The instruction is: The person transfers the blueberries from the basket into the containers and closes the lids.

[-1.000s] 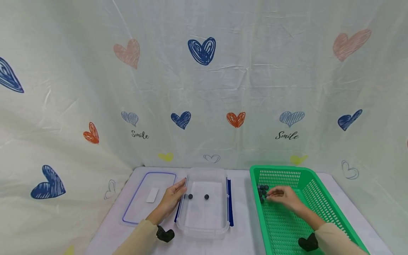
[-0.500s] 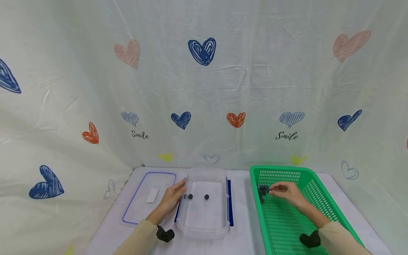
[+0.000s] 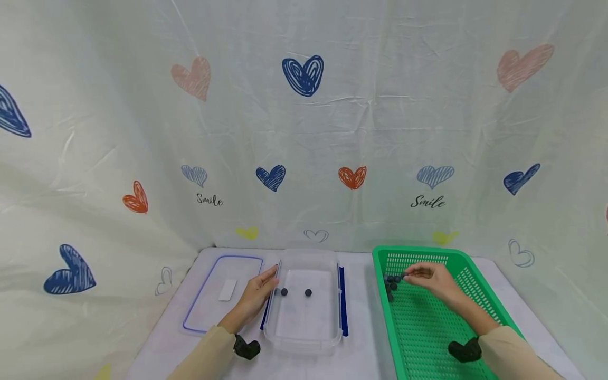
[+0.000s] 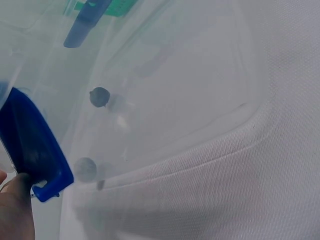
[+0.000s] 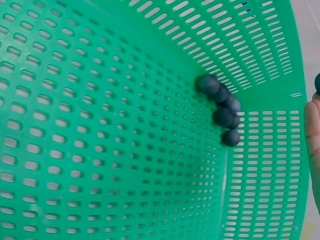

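A clear plastic container (image 3: pixel 304 322) with blue side latches stands mid-table, two blueberries (image 3: pixel 308 293) on its floor. My left hand (image 3: pixel 255 295) holds its left side; in the left wrist view the fingers are at a blue latch (image 4: pixel 35 145), most of the hand out of frame. Inside the green basket (image 3: pixel 418 338), my right hand (image 3: pixel 433 281) is over the far part, pinching a blueberry (image 5: pixel 318 83) at the fingertips, only partly visible. Several more blueberries (image 5: pixel 223 117) cluster in the basket's far left corner, just left of that hand.
A clear lid (image 3: pixel 204 301) with a blue seal and a white label (image 3: pixel 227 290) lies left of the container. White cloth (image 3: pixel 361 316) covers the table. Behind hangs a pale curtain (image 3: pixel 304 132) printed with hearts.
My right hand has moved up and slightly right, away from the cluster, with a blueberry in its fingertips. The left hand and the container have stayed in place.
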Motion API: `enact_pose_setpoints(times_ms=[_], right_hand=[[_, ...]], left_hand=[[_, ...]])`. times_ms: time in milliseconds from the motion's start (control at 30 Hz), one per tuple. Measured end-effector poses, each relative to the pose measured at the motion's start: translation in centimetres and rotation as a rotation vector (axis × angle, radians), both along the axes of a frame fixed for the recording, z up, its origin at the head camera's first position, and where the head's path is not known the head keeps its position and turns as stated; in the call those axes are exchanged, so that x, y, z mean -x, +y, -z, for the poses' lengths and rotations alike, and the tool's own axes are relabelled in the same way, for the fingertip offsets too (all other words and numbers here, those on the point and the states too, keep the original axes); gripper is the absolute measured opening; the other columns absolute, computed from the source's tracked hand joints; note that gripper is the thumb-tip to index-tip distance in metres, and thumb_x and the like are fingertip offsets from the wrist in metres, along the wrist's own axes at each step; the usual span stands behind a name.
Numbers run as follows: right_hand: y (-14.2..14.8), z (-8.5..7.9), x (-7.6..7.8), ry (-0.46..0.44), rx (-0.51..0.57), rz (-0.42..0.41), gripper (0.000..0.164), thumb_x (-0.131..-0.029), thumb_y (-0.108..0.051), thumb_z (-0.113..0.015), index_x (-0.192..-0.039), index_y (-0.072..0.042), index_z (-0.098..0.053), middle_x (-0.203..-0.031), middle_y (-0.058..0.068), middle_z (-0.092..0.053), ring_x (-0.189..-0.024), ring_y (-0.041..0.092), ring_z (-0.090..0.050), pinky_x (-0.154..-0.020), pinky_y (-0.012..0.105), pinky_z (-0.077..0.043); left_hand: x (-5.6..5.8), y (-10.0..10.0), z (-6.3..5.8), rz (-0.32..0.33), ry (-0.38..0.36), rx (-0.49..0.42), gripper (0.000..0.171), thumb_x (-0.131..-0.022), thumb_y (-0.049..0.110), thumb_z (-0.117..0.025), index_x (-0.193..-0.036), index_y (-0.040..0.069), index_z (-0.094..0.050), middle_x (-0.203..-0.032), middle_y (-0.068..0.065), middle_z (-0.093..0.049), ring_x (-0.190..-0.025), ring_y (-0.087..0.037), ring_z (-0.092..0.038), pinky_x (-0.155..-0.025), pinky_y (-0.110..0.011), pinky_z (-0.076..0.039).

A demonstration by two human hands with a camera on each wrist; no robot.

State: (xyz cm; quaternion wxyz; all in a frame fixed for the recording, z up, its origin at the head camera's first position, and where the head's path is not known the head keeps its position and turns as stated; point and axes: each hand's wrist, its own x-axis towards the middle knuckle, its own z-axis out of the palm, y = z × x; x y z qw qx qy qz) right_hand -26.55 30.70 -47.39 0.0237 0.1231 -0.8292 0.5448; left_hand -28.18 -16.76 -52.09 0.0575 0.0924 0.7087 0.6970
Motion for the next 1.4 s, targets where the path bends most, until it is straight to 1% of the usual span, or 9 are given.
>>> enact_pose_setpoints(times_ms=[267,333,533,700,800,867,1067,1233,1400], right_hand=[[-0.1,-1.1,0.1,0.005,-0.013,0.029,0.031,-0.091,-0.014,-0.075,-0.111,0.009,-0.068,-0.101,0.011,-0.072,-0.088,0.01,-0.068,-0.077,0.027,-0.059],[-0.2,-1.4,0.2,0.003,-0.013,0.036,0.032,-0.09,-0.015,-0.076,-0.111,0.008,-0.068,-0.101,0.011,-0.072,-0.088,0.011,-0.068,-0.077,0.027,-0.059],[-0.6,-2.6,0.4,0.006,-0.017,0.029,0.033,-0.091,-0.016,-0.075,-0.112,0.009,-0.067,-0.105,0.016,-0.071,-0.091,0.014,-0.068,-0.077,0.028,-0.059],[-0.9,-3.6,0.6,-0.022,-0.011,0.032,0.036,-0.09,-0.019,-0.076,-0.112,0.008,-0.067,-0.103,0.009,-0.072,-0.091,0.012,-0.068,-0.078,0.027,-0.058],[-1.0,-4.2,0.8,-0.018,-0.016,0.013,0.035,-0.091,-0.019,-0.076,-0.112,0.007,-0.067,-0.102,0.006,-0.072,-0.091,0.011,-0.068,-0.078,0.026,-0.058],[-1.1,-4.5,0.9,-0.006,-0.023,-0.01,0.035,-0.092,-0.019,-0.075,-0.113,0.008,-0.066,-0.103,0.007,-0.071,-0.092,0.014,-0.068,-0.078,0.027,-0.058],[-1.7,-5.4,1.3,0.001,-0.018,-0.035,0.035,-0.091,-0.018,-0.075,-0.113,0.008,-0.066,-0.104,0.011,-0.071,-0.095,0.023,-0.068,-0.079,0.029,-0.058],[-2.4,-6.0,1.7,0.004,0.01,-0.06,0.034,-0.091,-0.014,-0.075,-0.113,0.01,-0.065,-0.105,0.016,-0.069,-0.092,0.017,-0.068,-0.078,0.029,-0.059],[-3.3,-6.5,2.1,-0.009,0.028,-0.072,0.036,-0.09,-0.014,-0.076,-0.114,0.01,-0.065,-0.105,0.016,-0.07,-0.091,0.013,-0.068,-0.08,0.028,-0.059]], left_hand=[[0.1,0.1,0.0,0.005,0.009,0.002,0.052,-0.104,0.004,-0.05,-0.151,-0.009,-0.03,-0.157,-0.026,-0.026,-0.145,-0.037,-0.024,-0.115,-0.045,-0.026],[0.1,0.1,0.0,0.005,0.009,0.003,0.053,-0.104,0.005,-0.051,-0.151,-0.009,-0.03,-0.157,-0.026,-0.026,-0.145,-0.038,-0.024,-0.115,-0.045,-0.026],[0.0,0.1,0.1,0.007,0.003,-0.003,0.055,-0.104,0.008,-0.052,-0.151,-0.009,-0.031,-0.157,-0.027,-0.026,-0.145,-0.039,-0.024,-0.115,-0.045,-0.026],[0.0,0.1,0.1,0.008,0.0,-0.006,0.054,-0.104,0.008,-0.052,-0.151,-0.009,-0.03,-0.158,-0.026,-0.024,-0.145,-0.039,-0.023,-0.115,-0.045,-0.025],[0.0,0.1,0.1,0.011,0.002,-0.011,0.054,-0.104,0.007,-0.052,-0.151,-0.009,-0.03,-0.157,-0.027,-0.025,-0.145,-0.039,-0.023,-0.115,-0.045,-0.025],[0.0,0.1,0.0,0.012,-0.001,-0.019,0.054,-0.104,0.007,-0.052,-0.151,-0.009,-0.03,-0.157,-0.027,-0.025,-0.145,-0.039,-0.024,-0.115,-0.045,-0.025],[0.0,0.0,0.0,0.003,-0.004,-0.012,0.055,-0.103,0.008,-0.054,-0.151,-0.009,-0.031,-0.157,-0.027,-0.026,-0.145,-0.038,-0.024,-0.114,-0.044,-0.026],[0.0,0.0,0.0,0.007,-0.005,-0.012,0.055,-0.104,0.008,-0.053,-0.151,-0.008,-0.031,-0.157,-0.026,-0.025,-0.145,-0.038,-0.024,-0.114,-0.046,-0.027],[0.0,-0.1,-0.1,0.007,-0.007,-0.009,0.055,-0.104,0.007,-0.053,-0.151,-0.009,-0.03,-0.158,-0.026,-0.025,-0.145,-0.038,-0.023,-0.115,-0.045,-0.026]])
